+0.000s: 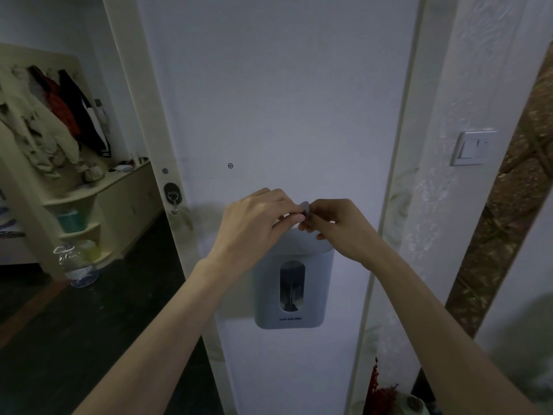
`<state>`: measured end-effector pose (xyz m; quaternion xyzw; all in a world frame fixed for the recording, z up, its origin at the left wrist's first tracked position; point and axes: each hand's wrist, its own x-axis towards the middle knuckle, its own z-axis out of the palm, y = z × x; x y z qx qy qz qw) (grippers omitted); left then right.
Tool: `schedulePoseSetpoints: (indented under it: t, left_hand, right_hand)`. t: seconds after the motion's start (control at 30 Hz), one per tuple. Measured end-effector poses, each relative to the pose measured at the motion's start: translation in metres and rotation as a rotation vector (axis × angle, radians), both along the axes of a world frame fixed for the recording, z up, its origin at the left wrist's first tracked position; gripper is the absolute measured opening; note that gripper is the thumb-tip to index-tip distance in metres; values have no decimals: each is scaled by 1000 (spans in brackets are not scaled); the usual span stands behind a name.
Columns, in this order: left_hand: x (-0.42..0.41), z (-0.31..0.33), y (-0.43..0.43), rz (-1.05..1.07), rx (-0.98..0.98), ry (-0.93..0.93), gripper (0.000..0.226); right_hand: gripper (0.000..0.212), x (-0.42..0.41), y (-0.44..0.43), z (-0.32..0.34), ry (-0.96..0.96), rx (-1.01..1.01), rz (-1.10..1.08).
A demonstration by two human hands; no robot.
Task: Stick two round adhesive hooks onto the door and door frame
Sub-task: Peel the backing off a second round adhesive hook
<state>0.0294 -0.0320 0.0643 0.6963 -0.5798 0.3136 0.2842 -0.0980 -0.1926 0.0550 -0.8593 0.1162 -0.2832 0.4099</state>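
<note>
round adhesive hook [305, 207] pinched between fingertips of left hand [254, 223] and right hand [335, 224], both closed narrowly on it, just above the grey cup holder [294, 283]. held on edge, close in front of the white door [284, 100], slightly below and right of the small printed mark [230, 165]; contact not discernible. appears to be backing removal. one dark hook [171, 193] already mounted on the door frame [149, 130], well left of the grip. flat face to be turned toward door.

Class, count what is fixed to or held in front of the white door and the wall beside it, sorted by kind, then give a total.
Round hooks: 2 (one black, stuck near the door edge; one grey, held between both hands)
Cup holders: 1
Light switches: 1
Total: 4
</note>
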Motion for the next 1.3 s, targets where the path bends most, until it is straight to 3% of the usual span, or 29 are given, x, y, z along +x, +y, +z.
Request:
schedulePoseSetpoints:
  t: [0.87, 1.3]
  left_hand:
    - [-13, 3, 5, 34, 2, -200, 13]
    - [-21, -7, -4, 125, -42, -274, 28]
  right_hand:
    - [22, -3, 6, -1, 53, -1, -3]
    - [22, -3, 5, -4, 58, -14, -36]
